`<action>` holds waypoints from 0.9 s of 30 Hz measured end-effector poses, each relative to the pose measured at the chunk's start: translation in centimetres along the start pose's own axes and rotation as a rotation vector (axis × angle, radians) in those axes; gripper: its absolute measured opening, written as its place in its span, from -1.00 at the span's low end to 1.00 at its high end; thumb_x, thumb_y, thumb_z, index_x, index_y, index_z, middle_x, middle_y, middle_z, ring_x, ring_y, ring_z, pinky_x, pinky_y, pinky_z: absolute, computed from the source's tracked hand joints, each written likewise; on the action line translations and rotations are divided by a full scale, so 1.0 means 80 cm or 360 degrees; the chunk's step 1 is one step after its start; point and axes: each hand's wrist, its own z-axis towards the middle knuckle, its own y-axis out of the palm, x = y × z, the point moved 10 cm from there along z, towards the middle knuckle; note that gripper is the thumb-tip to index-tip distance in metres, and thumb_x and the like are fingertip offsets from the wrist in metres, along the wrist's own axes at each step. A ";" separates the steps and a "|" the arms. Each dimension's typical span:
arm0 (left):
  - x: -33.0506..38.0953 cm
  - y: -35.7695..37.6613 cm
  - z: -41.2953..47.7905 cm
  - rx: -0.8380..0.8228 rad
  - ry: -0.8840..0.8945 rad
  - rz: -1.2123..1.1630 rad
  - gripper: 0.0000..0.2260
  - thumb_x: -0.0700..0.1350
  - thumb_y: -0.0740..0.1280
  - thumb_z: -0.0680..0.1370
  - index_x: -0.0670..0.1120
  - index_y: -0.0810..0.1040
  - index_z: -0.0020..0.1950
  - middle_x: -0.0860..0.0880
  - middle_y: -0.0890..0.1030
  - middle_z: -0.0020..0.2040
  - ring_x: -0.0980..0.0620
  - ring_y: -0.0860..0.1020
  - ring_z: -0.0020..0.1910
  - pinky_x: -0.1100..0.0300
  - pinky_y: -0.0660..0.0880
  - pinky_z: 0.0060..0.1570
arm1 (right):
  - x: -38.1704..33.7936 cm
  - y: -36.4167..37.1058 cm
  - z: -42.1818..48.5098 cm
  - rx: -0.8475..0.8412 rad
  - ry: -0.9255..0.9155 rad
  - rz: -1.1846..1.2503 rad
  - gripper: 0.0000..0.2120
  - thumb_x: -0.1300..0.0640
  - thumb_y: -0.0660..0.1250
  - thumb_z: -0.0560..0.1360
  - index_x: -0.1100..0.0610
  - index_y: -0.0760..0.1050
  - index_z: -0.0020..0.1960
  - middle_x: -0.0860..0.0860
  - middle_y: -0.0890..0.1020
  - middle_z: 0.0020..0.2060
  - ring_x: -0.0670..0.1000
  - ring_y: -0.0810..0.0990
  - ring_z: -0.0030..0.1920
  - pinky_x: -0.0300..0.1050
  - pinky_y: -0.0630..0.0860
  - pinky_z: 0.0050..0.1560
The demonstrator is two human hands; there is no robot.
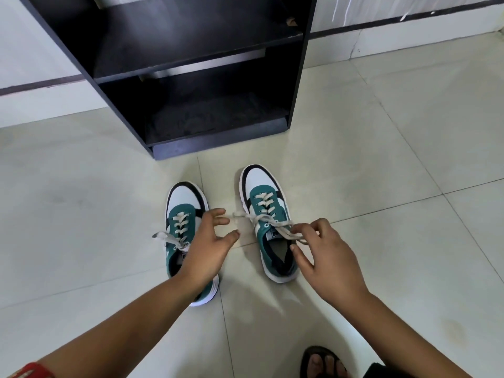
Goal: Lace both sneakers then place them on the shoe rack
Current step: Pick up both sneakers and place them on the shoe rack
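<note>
Two teal, white and black sneakers stand side by side on the tiled floor, toes toward the rack. The left sneaker [182,211] has cream laces with one loose end lying out to its left. The right sneaker [266,205] is laced, its cream lace [246,215] stretching left across the gap. My left hand [211,241] hovers between the shoes with fingers spread, holding nothing, its arm covering the left sneaker's heel. My right hand [324,249] pinches the other lace end over the right sneaker's opening. The black shoe rack [191,58] stands just beyond, shelves bare.
A foot in a dark sandal [321,361] shows at the bottom right. White wall panels with a dark strip [409,21] run behind the rack. Pale floor tiles [409,132] spread on both sides of the shoes.
</note>
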 end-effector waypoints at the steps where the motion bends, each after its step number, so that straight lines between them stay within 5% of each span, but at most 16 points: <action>1: 0.004 -0.010 -0.012 0.0037 0.0101 0.0129 -0.71 -0.16 0.35 0.49 0.02 0.38 0.16 0.07 0.53 0.06 -0.05 0.56 -0.09 0.07 0.47 -0.01 | -0.006 0.001 -0.006 -0.0040 -0.0007 -0.0091 -0.71 -0.06 0.19 0.51 -0.08 0.39 0.22 -0.01 0.46 0.02 0.05 0.57 -0.12 -0.11 0.45 -0.29; 6: -0.005 -0.057 -0.069 0.0326 0.0488 0.0957 -0.71 0.01 0.27 0.43 -0.01 0.46 0.12 0.03 0.52 0.19 -0.06 0.46 0.14 0.11 0.38 0.03 | -0.013 0.029 -0.021 -0.0332 0.0065 -0.0274 -0.59 -0.19 0.10 0.52 -0.13 0.27 0.34 -0.01 0.57 0.15 0.15 0.62 -0.03 -0.09 0.46 -0.18; 12: -0.091 -0.074 -0.107 0.0402 0.0049 0.0839 -0.48 0.00 0.48 0.33 0.01 0.42 0.25 -0.09 0.06 0.51 -0.08 0.09 0.47 0.00 0.24 0.31 | -0.007 0.074 -0.022 -0.0534 0.0119 -0.0195 -0.39 -0.31 0.23 0.40 -0.14 0.22 0.37 0.01 0.48 0.29 0.17 0.58 0.09 -0.06 0.48 -0.07; 14: -0.101 -0.072 -0.103 0.0284 -0.0038 0.0716 -0.54 -0.07 0.46 0.35 0.04 0.43 0.21 -0.06 0.23 0.47 -0.09 0.31 0.37 0.14 0.38 0.11 | -0.008 0.079 -0.015 -0.0474 0.0113 -0.0243 -0.47 -0.23 0.28 0.39 -0.09 0.31 0.30 0.04 0.55 0.17 0.17 0.60 0.04 -0.09 0.47 -0.12; 16: -0.096 -0.068 -0.095 0.0183 -0.0010 0.0771 -0.71 -0.06 0.45 0.34 0.10 0.46 -0.01 0.00 0.53 0.18 -0.05 0.53 0.02 0.22 0.39 -0.16 | -0.012 0.079 -0.010 -0.0405 0.0085 -0.0260 -0.56 -0.20 0.31 0.39 -0.04 0.40 0.20 0.05 0.61 0.05 0.17 0.60 -0.01 -0.11 0.40 -0.21; 18: -0.087 -0.073 -0.090 0.0188 0.0040 0.0798 -0.71 -0.02 0.47 0.31 0.20 0.35 -0.27 0.03 0.58 -0.10 -0.01 0.50 -0.23 0.27 0.33 -0.31 | -0.017 0.076 -0.005 -0.0334 0.0054 -0.0217 -0.61 -0.20 0.33 0.39 0.01 0.45 0.10 0.04 0.65 -0.02 0.17 0.61 -0.04 -0.13 0.33 -0.27; 24: -0.057 -0.083 -0.090 0.0277 0.0144 0.0680 -0.63 -0.08 0.50 0.30 0.24 0.32 -0.34 0.14 0.55 -0.29 0.13 0.55 -0.25 0.39 0.39 -0.28 | -0.033 0.055 0.001 -0.0152 -0.0066 -0.0029 -0.68 -0.16 0.38 0.34 0.04 0.44 -0.09 0.00 0.67 -0.10 0.16 0.62 -0.11 -0.06 0.41 -0.26; 27: -0.037 -0.093 -0.082 0.0308 0.0214 0.0676 -0.72 -0.06 0.51 0.28 0.05 0.39 -0.29 0.09 0.59 -0.24 0.06 0.60 -0.20 0.15 0.52 -0.23 | -0.047 0.033 0.013 -0.0075 -0.0147 0.0054 -0.68 -0.15 0.40 0.31 0.04 0.38 -0.17 -0.02 0.65 -0.18 0.16 0.62 -0.17 -0.01 0.48 -0.29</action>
